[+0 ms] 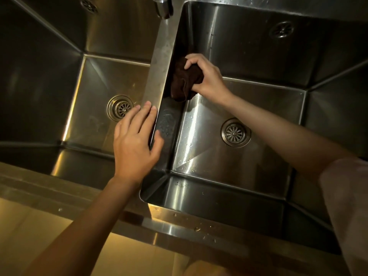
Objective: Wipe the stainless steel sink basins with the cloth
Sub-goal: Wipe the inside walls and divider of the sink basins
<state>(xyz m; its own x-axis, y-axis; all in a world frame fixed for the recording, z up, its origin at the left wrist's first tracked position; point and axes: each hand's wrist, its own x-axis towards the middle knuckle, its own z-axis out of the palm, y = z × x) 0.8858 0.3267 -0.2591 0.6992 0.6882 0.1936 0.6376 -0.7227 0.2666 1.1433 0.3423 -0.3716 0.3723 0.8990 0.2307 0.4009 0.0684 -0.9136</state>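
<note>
Here, seen from the head camera, the right hand closes its fingers around a bunched dark brown cloth and presses it against the inner left wall of the right stainless steel sink basin, just below the dividing rim. Part of the cloth hangs down under the hand toward the basin floor. The left hand lies flat and open on the brushed steel divider between the two basins, its fingers spread along the top edge and its thumb dipping over the side into the right basin; it holds nothing. A round metal drain strainer sits in the floor of the right basin, well apart from the cloth, with water droplets scattered on the steel around it. The left stainless steel basin has its own round drain, partly beside the left fingertips. A chrome tap spout hangs above the divider at the top. A pale sleeve covers the right upper arm.
</note>
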